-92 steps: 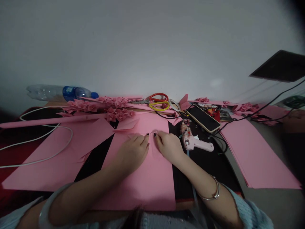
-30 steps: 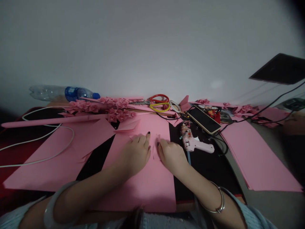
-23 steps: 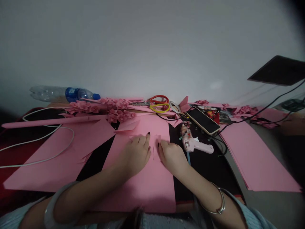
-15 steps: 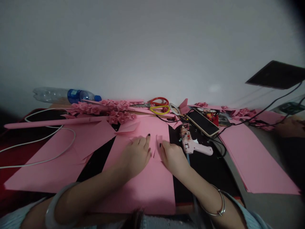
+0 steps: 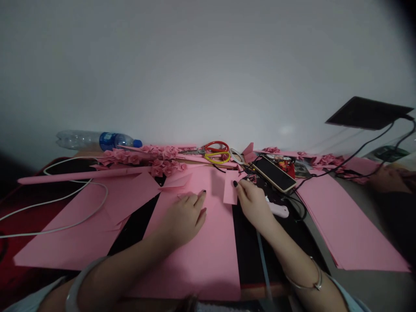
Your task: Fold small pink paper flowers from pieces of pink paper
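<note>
Left hand point(image 5: 184, 220) is lying open on pink sheet point(image 5: 208, 260), probably steadying it. At two o'clock from it, right hand point(image 5: 254, 203) is pinching paper strip point(image 5: 230, 188) edgewise, likely keeping its face clear.

Pale handle point(image 5: 278, 210): tool body hidden behind the right hand point(image 5: 255, 203). Pink strip point(image 5: 230, 188): right edge partly covered by the fingers point(image 5: 243, 190). Large pink sheet point(image 5: 198, 268): partly covered by the left hand point(image 5: 182, 219). White cable point(image 5: 29, 233) and pale bangle point(image 5: 76, 286): cut off by the left and bottom edges respectively. Bottle label point(image 5: 108, 141): lettering too small to be read. Co-worker's hand point(image 5: 386, 180): blurred.
</note>
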Tool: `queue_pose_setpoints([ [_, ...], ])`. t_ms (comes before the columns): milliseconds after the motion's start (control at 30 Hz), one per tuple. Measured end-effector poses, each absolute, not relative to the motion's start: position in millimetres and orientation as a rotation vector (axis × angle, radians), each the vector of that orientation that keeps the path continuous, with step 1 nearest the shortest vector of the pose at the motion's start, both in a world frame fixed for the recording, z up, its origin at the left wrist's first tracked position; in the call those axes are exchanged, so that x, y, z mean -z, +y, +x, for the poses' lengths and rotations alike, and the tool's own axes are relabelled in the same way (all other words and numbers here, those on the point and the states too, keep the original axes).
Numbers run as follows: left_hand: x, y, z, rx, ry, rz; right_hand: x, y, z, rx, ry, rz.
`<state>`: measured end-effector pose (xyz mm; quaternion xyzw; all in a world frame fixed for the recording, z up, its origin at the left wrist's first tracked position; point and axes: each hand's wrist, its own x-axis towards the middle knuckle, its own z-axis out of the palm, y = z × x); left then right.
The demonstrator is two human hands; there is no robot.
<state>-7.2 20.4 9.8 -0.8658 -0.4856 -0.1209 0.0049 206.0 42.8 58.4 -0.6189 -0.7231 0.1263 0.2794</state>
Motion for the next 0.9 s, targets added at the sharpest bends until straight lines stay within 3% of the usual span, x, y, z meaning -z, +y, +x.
queue_pose_setpoints([
  [267, -10, 22, -15, 0.671, -1.549, -2.722, -72, 98, 238, -0.670, -1.626, -1.668],
  [500, -17, 22, -13, 0.695, -1.673, -2.769, -71, 130, 241, -0.578, -1.594, -1.715],
  [733, -9, 23, -16, 0.835, -1.662, -2.790, -75, 94, 220, -0.306, -1.816, -1.735],
  [900, -8, 26, -16, 1.007, -1.752, -2.806, -60, 60, 204, -0.417, -1.927, -1.553],
])
